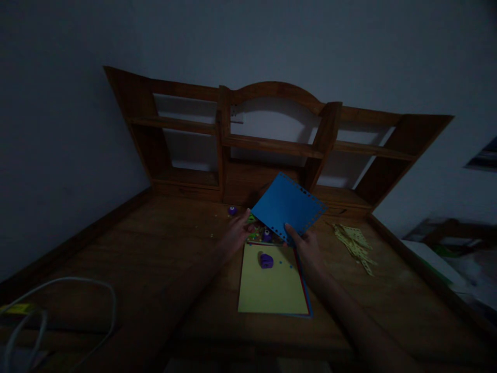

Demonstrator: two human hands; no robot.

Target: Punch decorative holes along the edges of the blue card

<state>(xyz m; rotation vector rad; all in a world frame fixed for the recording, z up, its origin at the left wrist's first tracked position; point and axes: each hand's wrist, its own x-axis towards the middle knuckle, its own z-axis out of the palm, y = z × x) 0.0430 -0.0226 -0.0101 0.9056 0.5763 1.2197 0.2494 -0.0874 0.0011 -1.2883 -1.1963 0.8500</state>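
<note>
Both my hands hold up a blue paper sheet with punched holes along its edges, tilted above the wooden desk. My left hand pinches its lower left corner. My right hand grips its bottom edge. Below lies a stack of coloured paper with a yellow sheet on top. A purple hole punch rests on the yellow sheet. Small paper bits and another purple punch lie just behind the stack.
A small purple punch sits near the wooden shelf unit at the desk's back. Yellow punched paper strips lie to the right. A white cable loops at the left front. The room is dim.
</note>
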